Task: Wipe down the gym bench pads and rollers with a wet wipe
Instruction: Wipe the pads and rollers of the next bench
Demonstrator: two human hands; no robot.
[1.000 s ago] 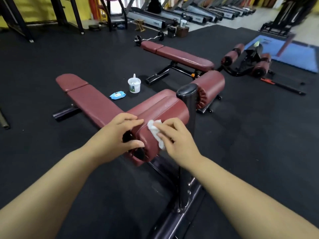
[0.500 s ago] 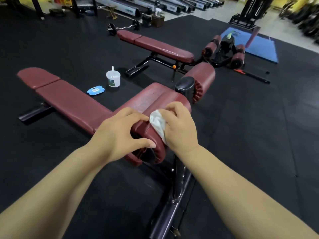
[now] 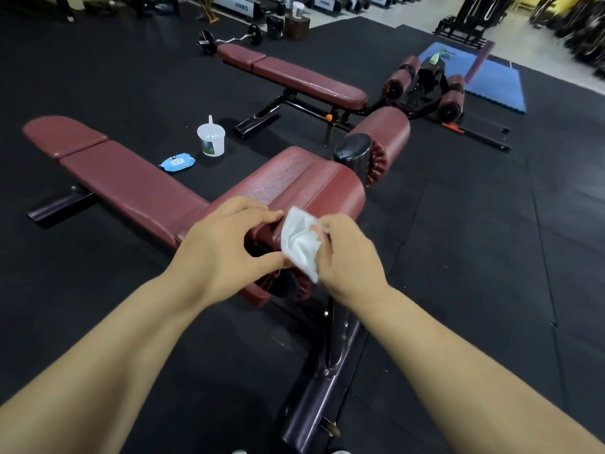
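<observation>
I see my right hand (image 3: 352, 257) pinching a crumpled white wet wipe (image 3: 301, 242) between thumb and fingers, and it presses the wipe on the near end of the dark red roller (image 3: 314, 191) close to the middle of the view. My left hand (image 3: 226, 247) is curled around the end of this same roller from the 9 o'clock side, thumb below and fingers above, so it grips the padding and not the wipe. The roller sits on a black post (image 3: 352, 152), and a second roller (image 3: 381, 136) goes out from the post toward 1 o'clock. The long bench pad (image 3: 131, 181) goes away toward 10 o'clock. On the black floor (image 3: 98, 77) behind it, about 11 o'clock, lies a blue pack of wipes (image 3: 177, 162), and just beside it stands a clear plastic cup (image 3: 211, 139). Another bench (image 3: 294, 77) is farther at 12 o'clock, and a blue mat (image 3: 491, 80) is at 2 o'clock
</observation>
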